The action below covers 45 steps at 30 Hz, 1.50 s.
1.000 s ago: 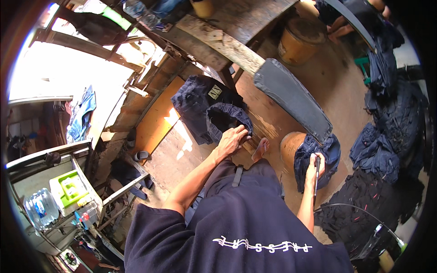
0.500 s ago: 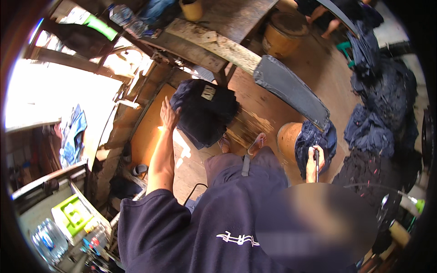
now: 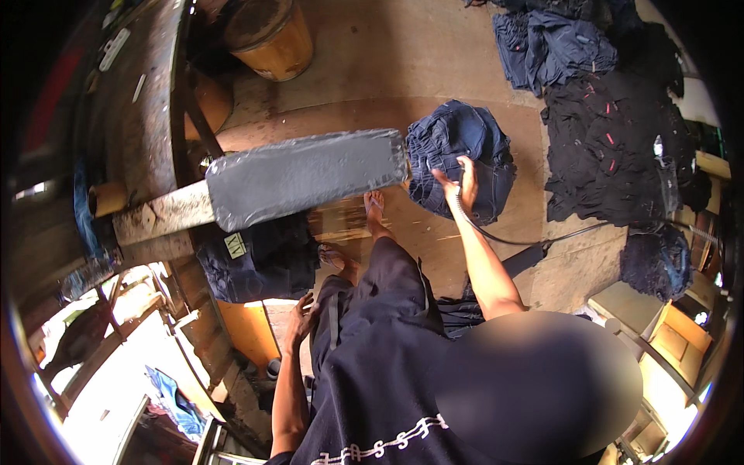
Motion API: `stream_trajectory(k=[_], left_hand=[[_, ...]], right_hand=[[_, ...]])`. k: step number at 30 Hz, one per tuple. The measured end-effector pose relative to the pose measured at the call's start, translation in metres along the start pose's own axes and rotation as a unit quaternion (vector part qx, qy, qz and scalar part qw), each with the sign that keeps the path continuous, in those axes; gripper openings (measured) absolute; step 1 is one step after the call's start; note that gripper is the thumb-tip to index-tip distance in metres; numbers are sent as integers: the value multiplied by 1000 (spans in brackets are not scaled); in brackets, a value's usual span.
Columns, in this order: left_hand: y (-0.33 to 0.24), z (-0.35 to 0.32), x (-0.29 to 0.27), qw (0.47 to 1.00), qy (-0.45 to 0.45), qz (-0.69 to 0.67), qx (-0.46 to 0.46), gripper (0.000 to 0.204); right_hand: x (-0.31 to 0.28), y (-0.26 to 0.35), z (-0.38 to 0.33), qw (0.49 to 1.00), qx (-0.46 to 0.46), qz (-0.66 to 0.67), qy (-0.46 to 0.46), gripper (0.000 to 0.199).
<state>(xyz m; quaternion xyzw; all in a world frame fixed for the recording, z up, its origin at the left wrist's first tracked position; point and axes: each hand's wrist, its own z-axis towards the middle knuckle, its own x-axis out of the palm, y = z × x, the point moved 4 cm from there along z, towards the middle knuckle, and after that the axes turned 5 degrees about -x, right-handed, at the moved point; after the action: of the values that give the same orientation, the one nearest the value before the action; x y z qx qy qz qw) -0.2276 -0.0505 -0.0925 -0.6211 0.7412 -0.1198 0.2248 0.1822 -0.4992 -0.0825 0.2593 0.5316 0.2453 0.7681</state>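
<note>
My right hand (image 3: 457, 184) is over a rounded heap of blue denim garments (image 3: 492, 147). From its palm runs a black cord (image 3: 508, 242) with a coiled sleeve at the wrist; the hand grips a small corded tool whose kind is mostly hidden. My left hand (image 3: 300, 316) holds nothing, its fingers extended, beside the front edge of a dark folded garment stack (image 3: 271, 263) bearing a pale label. Between the two piles, a long grey padded board (image 3: 310, 174) juts out at the end of a wooden beam (image 3: 159, 221).
Black cloth (image 3: 604, 147) with pink marks covers the floor at right, and blue garments (image 3: 554, 50) lie beyond it. A yellowish drum (image 3: 271, 43) stands at the back left near a wooden table (image 3: 159, 101). My bare feet (image 3: 374, 208) rest below the padded board.
The view has turned, so the padded board now lies across the middle. My left hand has come down closer to my body. The right hand stays at the denim heap with the cord.
</note>
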Motion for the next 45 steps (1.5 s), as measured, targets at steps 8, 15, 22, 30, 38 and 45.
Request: stream_trajectory(k=[8, 15, 22, 30, 38, 45], left_hand=[[-295, -19, -10, 909, -81, 293, 286, 45], [-539, 67, 95, 807, -158, 218, 526, 70], [-577, 176, 79, 845, 49, 314, 430, 50], [-416, 112, -175, 842, -196, 188, 466, 45], [-334, 27, -238, 761, -375, 245, 469, 59], [-320, 36, -119, 787, -360, 316, 388, 77]], right_hand=[[22, -39, 31, 999, 12, -50, 13, 54], [-72, 60, 90, 997, -67, 28, 3, 45], [-39, 189, 45, 991, -45, 121, 28, 50], [71, 370, -51, 948, -159, 226, 157, 58], [74, 382, -33, 941, -209, 251, 93, 35], [130, 331, 24, 940, -234, 122, 217, 39]])
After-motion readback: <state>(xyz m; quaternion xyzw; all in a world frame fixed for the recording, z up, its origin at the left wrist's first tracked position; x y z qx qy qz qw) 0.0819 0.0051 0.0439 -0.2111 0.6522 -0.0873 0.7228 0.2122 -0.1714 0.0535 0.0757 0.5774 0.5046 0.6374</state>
